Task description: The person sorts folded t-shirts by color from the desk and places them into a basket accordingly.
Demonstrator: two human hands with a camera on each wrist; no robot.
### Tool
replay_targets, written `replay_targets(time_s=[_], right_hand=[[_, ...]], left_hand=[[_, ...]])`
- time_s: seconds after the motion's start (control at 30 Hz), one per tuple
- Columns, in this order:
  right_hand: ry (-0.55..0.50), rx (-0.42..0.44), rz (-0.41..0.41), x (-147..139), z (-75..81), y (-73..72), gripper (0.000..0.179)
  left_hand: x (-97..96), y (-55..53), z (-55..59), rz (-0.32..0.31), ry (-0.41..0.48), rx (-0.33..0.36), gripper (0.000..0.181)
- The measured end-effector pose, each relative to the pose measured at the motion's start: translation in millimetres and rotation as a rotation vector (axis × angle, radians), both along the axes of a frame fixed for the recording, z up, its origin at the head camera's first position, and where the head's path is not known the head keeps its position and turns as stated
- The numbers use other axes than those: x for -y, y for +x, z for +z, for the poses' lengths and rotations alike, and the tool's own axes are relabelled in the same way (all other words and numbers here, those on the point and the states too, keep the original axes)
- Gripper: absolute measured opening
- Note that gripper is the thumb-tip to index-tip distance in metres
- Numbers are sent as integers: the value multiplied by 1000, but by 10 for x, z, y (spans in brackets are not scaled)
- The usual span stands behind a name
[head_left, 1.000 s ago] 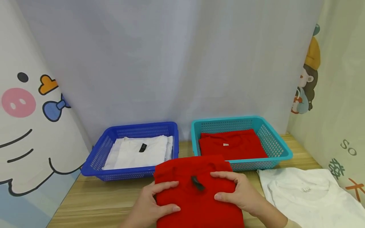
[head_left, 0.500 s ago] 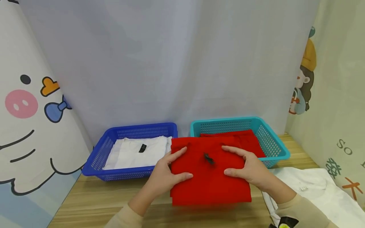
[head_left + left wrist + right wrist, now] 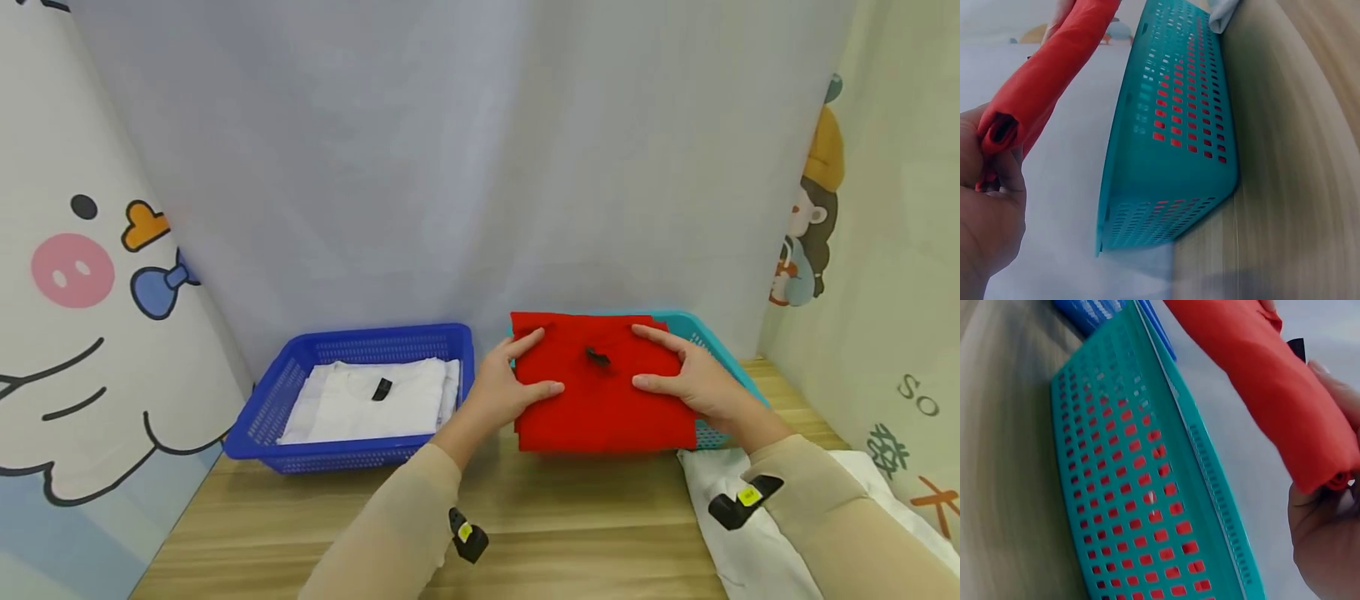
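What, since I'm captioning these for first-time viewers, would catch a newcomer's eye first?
Probably the folded red garment, held up between the left hand and right hand, higher than the turquoise basket. Next, the blue basket holding white clothes, left of it on the table. The pink snout on the left-hand backdrop also stands out.

The location is a screened tabletop station; the type of building cannot be determined. Indicators: a wood-grain table [image 3: 570, 533], a plain pale curtain [image 3: 375, 183] behind it, cartoon-printed sheets [image 3: 67, 354] at both sides, and a blue basket [image 3: 337, 457] of folded garments [image 3: 408, 408] near a teal basket [image 3: 1132, 178]
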State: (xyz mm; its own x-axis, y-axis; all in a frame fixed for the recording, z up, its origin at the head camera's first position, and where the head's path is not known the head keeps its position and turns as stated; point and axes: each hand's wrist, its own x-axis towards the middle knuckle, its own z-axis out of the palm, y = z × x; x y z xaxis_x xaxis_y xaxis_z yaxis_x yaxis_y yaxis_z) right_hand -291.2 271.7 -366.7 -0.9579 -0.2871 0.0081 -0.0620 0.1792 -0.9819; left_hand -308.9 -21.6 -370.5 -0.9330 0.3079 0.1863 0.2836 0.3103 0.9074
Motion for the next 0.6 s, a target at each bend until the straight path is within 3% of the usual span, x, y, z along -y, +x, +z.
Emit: replay_targets(time_s=[0.17, 0.3, 0.43, 0.6], right_hand=[[50, -25, -35, -156, -17, -195, 74], [34, -18, -55, -250, -18, -281, 72], [24, 13, -63, -284, -6, -343, 73], [55, 24, -63, -277, -7, -412, 76]], left_hand=[[-190, -181, -7, 28, -31, -42, 75], [-311, -292, -5, 69, -85, -94, 76], [-371, -368, -21, 118, -142, -113, 76], [-384, -415, -68, 137, -164, -110, 76]])
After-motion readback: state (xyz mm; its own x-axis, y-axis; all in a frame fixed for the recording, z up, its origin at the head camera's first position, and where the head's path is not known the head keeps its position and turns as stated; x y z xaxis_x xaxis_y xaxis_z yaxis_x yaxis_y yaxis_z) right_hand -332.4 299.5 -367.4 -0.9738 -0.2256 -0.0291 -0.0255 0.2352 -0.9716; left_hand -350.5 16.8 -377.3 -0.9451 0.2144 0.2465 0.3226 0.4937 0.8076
